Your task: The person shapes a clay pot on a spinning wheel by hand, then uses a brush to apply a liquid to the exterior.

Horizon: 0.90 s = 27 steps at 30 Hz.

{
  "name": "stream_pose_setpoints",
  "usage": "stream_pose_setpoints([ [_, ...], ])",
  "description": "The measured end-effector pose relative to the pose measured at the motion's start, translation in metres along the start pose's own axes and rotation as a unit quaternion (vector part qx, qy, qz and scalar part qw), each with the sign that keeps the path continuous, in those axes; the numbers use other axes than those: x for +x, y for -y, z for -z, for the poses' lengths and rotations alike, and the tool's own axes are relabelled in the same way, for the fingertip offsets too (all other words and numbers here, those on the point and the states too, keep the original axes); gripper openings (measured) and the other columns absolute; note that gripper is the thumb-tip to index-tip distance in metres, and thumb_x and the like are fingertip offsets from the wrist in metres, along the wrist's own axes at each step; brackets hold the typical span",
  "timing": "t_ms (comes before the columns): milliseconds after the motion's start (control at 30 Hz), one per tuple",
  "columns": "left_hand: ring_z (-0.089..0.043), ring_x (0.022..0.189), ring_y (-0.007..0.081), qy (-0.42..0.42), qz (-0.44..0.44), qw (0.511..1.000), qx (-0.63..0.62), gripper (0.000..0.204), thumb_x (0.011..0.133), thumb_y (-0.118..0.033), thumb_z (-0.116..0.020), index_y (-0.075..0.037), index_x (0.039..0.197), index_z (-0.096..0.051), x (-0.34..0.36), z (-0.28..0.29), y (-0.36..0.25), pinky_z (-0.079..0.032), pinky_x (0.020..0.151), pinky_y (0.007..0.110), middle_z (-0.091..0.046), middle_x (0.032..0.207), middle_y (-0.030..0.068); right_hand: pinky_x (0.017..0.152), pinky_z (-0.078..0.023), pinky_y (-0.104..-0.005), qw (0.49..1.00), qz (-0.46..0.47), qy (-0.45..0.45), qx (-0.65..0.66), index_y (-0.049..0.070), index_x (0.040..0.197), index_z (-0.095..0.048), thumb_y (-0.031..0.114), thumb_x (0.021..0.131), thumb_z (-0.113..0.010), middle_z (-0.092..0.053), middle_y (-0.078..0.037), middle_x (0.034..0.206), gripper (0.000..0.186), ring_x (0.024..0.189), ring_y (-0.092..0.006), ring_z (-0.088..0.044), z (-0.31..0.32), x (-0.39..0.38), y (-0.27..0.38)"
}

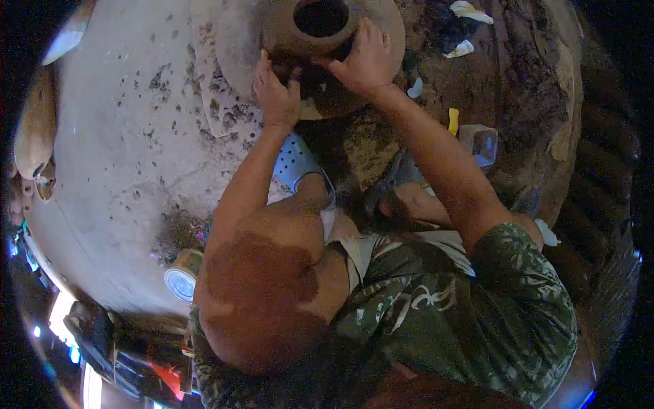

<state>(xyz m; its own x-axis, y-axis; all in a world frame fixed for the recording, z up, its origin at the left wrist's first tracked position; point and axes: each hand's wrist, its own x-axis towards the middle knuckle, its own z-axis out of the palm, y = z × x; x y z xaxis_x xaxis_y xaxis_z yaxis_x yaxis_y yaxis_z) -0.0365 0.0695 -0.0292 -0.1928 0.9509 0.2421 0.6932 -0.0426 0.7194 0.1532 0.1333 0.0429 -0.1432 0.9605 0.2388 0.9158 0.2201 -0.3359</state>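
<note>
Brown clay makes up the rounded pot, which sits at the top of the view with its round, dark mouth facing up. The left hand grips its near left side, fingers curved against the wall and thumb set apart; the right hand grips the right side, fingers up by the rim and thumb across the near face. A dark green patterned shirt carries large, pale looping marks like lettering, too blurred to read. Any print on the pale lid of the round can at lower left is too small to tell.

The pot is over a broad, pale round slab. Left of it the grey floor is spotted with dark specks; to the right the ground is brown and smeared, with white scraps, a yellow object and a clear plastic container. A blue perforated clog stands below the left hand. Bright light shows at the room's lower-left edge.
</note>
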Motion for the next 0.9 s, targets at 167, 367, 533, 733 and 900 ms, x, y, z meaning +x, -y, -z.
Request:
stream_pose_setpoints([
  [167, -0.049, 0.125, 0.0402, 0.033, 0.042, 0.998, -0.023, 0.077, 0.091, -0.031, -0.067, 0.001, 0.151, -0.03, 0.007, 0.01, -0.008, -0.033, 0.109, 0.051, -0.048, 0.14, 0.0234, 0.115, -0.028, -0.0541, 0.998, 0.032, 0.047, -0.004, 0.002, 0.142, -0.043, 0.057, 0.068, -0.082, -0.049, -0.019, 0.143, 0.101, 0.134, -0.0375, -0.045, 0.003, 0.0, -0.019],
  [367, -0.055, 0.119, 0.0394, 0.025, 0.026, 0.996, -0.085, 0.071, 0.091, -0.036, -0.069, 0.001, 0.145, -0.042, 0.019, 0.014, 0.01, -0.042, 0.101, 0.046, -0.054, 0.133, 0.0234, 0.109, -0.038, -0.0462, 0.992, 0.118, 0.033, 0.027, 0.008, 0.134, -0.056, 0.045, 0.078, -0.081, -0.059, -0.015, 0.131, 0.071, 0.125, -0.0358, -0.053, 0.011, 0.017, -0.062],
  [533, -0.062, 0.107, 0.0344, 0.093, 0.139, 0.98, -0.11, 0.052, 0.095, -0.037, -0.065, 0.004, 0.127, -0.059, 0.003, 0.042, -0.016, -0.046, 0.096, 0.042, -0.065, 0.119, 0.0216, 0.098, -0.049, -0.0429, 0.971, 0.007, 0.181, 0.154, 0.012, 0.137, -0.056, 0.025, 0.088, -0.075, -0.063, -0.016, 0.124, 0.054, 0.115, -0.0357, -0.06, 0.042, -0.001, -0.063],
  [733, -0.062, 0.092, 0.0229, 0.332, 0.285, 0.828, -0.351, 0.046, 0.099, -0.041, -0.06, 0.002, 0.111, -0.067, -0.036, 0.054, -0.059, -0.051, 0.084, 0.038, -0.068, 0.1, 0.0117, 0.085, -0.053, -0.0453, 0.915, 0.264, 0.255, 0.168, 0.005, 0.129, -0.058, 0.018, 0.086, -0.068, -0.065, -0.019, 0.114, 0.046, 0.105, -0.0381, -0.064, 0.033, -0.068, -0.005],
  [900, -0.062, 0.089, 0.0206, 0.423, 0.225, 0.822, -0.308, 0.047, 0.098, -0.043, -0.062, 0.0, 0.118, -0.063, -0.036, 0.059, -0.045, -0.051, 0.081, 0.035, -0.067, 0.105, 0.0085, 0.085, -0.055, -0.0478, 0.898, 0.234, 0.329, 0.175, 0.004, 0.124, -0.06, 0.021, 0.086, -0.064, -0.067, -0.022, 0.113, 0.042, 0.101, -0.0416, -0.066, 0.041, -0.086, -0.008],
])
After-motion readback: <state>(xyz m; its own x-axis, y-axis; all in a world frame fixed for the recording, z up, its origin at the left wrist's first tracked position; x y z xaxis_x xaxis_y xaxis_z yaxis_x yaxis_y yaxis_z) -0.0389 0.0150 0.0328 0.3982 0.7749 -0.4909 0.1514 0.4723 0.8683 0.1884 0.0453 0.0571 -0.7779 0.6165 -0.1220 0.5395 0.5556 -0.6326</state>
